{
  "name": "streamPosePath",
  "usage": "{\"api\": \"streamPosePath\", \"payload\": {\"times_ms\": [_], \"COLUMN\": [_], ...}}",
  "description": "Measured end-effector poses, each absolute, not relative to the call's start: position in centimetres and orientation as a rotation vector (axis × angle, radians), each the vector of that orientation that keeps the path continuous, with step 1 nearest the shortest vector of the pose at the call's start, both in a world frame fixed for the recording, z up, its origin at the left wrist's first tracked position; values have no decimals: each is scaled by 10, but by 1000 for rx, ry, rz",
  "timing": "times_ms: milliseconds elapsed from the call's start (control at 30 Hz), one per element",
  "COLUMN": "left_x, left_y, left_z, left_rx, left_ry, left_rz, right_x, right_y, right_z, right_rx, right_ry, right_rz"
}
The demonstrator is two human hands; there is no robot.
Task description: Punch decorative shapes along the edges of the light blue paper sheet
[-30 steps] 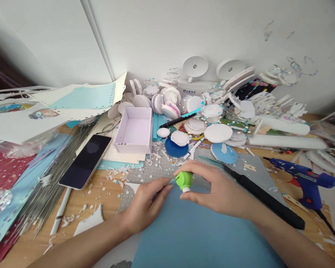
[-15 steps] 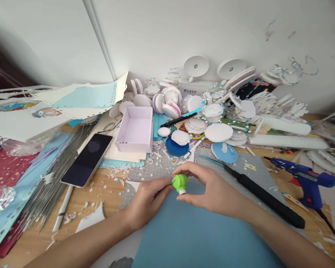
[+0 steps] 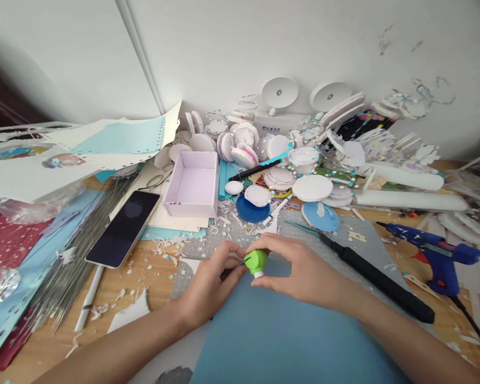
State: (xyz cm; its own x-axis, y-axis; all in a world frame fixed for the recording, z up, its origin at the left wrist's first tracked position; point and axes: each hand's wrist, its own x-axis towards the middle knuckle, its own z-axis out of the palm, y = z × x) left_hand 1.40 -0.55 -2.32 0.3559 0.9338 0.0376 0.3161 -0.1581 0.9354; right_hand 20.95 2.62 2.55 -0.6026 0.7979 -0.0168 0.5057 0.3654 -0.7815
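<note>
A small bright green craft punch [image 3: 255, 260] with a white button sits between the thumb and fingers of my right hand [image 3: 304, 269]. Its slot faces left, where a thin blue edge meets it. My left hand [image 3: 212, 282] is closed in a pinch right beside the punch, apparently on the upper left edge of a large blue sheet of paper [image 3: 288, 330]. The fingers partly hide what they pinch. That sheet spreads below both hands, over a grey cutting mat [image 3: 368, 250].
A pale lilac box [image 3: 194, 181] and a phone [image 3: 124, 229] lie to the left. On the right are a black-handled tool [image 3: 380, 277] and a blue glue gun [image 3: 436, 250]. White foam discs [image 3: 312, 188] pile up at the back. Paper scraps litter the table.
My left hand's fingers have lifted and bent more beside the punch. The punch has tilted slightly and shifted a little left, still in my right hand.
</note>
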Motion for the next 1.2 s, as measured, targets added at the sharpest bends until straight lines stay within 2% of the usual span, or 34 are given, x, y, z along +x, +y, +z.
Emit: {"api": "streamPosePath", "payload": {"times_ms": [467,1200], "left_x": [12,11], "left_y": [-7,-6], "left_z": [-23,-23], "left_rx": [1749,1751], "left_ry": [1095,997], "left_rz": [798,799], "right_x": [210,215], "right_y": [29,27], "right_z": [30,37], "right_rx": [-1113,-1160], "right_ry": [-2242,-2355], "right_rz": [1215,1156]}}
